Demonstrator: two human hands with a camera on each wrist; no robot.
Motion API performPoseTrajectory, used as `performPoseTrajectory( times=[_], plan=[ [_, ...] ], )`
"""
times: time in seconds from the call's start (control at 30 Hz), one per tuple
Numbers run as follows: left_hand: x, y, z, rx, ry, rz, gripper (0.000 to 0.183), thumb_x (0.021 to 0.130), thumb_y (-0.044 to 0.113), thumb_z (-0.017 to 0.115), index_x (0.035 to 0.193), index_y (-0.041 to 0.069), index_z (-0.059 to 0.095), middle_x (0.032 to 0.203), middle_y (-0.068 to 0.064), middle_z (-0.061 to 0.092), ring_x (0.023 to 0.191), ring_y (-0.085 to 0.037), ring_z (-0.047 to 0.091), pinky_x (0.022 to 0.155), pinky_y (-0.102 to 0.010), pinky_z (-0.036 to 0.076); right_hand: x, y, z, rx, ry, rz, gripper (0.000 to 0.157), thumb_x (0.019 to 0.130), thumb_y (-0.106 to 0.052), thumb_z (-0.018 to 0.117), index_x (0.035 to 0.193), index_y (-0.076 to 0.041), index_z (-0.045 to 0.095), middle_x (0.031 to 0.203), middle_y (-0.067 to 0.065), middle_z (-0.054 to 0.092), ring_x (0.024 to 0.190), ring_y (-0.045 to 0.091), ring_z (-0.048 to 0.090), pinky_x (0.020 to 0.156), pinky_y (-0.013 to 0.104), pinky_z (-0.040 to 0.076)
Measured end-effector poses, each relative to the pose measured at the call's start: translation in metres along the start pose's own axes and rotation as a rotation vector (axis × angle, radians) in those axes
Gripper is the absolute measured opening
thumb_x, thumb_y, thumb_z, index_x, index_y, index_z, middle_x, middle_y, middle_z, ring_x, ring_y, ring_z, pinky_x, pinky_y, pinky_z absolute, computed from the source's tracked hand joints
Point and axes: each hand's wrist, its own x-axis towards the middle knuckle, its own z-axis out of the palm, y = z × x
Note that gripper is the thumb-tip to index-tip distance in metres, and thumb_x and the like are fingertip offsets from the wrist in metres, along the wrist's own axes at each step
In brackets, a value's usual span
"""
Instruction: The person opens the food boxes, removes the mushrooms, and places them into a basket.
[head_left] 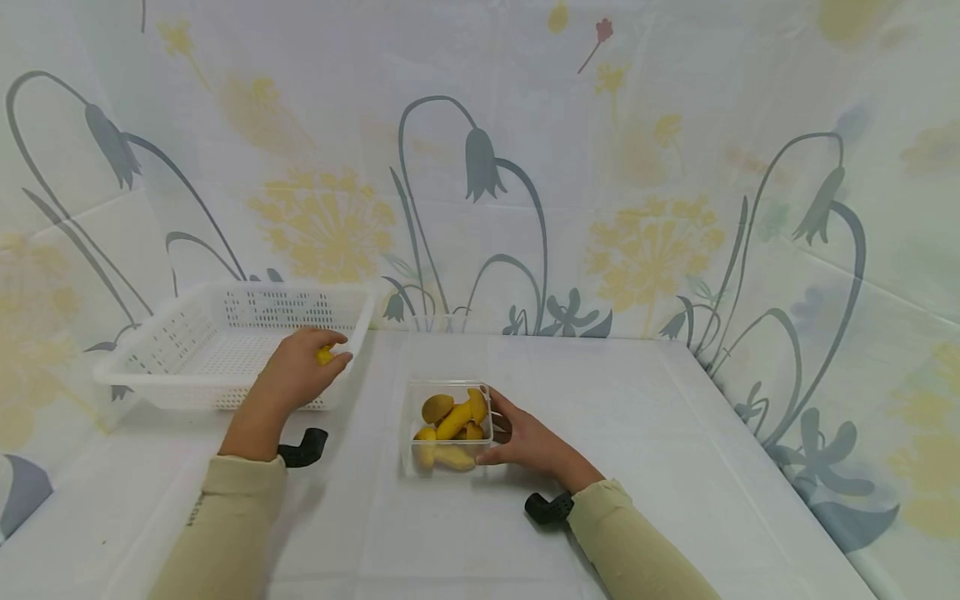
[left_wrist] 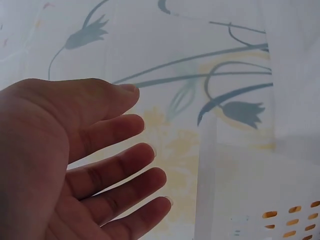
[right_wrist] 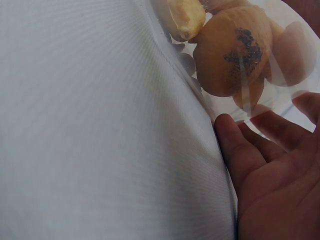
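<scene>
At the far left, a white basket has the left hand over its right end, fingers apart; a yellow piece shows between thumb and fingers. In the middle, a clear box contains yellow mushrooms. The right hand touches its right side, fingers spread.

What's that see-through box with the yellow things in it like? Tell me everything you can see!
It's a clear, squarish box that looks like plastic, with thin walls and a straight rim. It sits upright on the white table, to the right of the white basket, apart from it. Yellow mushroom-shaped pieces are heaped inside. The person's right grip touches its right side.
</scene>
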Motion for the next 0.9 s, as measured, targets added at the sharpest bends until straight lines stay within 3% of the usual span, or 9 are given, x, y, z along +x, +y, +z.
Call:
performPoseTrajectory(
  times=[0.53,0.9],
  plan=[
    [-0.002,0.031,0.013,-0.020,-0.078,0.065,0.037,0.095,0.027,0.059,0.124,0.004,0.063,0.127,-0.020,0.059,0.113,-0.038,0.057,0.093,-0.053,0.048,0.001,0.002,0.000,0.009,0.000,-0.002,0.110,0.074,-0.037,0.084,0.156,-0.034,0.010,0.161,0.001,0.024,0.143,0.024,0.036,0.113,0.041,0.036],
    [-0.002,0.046,0.029,-0.083,-0.177,0.118,0.038,0.095,0.033,0.061,0.126,0.012,0.062,0.127,-0.011,0.061,0.115,-0.032,0.056,0.096,-0.049,0.050,-0.001,0.001,0.000,0.001,-0.002,0.006,0.111,0.073,-0.041,0.084,0.155,-0.037,0.009,0.160,-0.001,0.024,0.143,0.022,0.036,0.114,0.041,0.036]
  ],
)
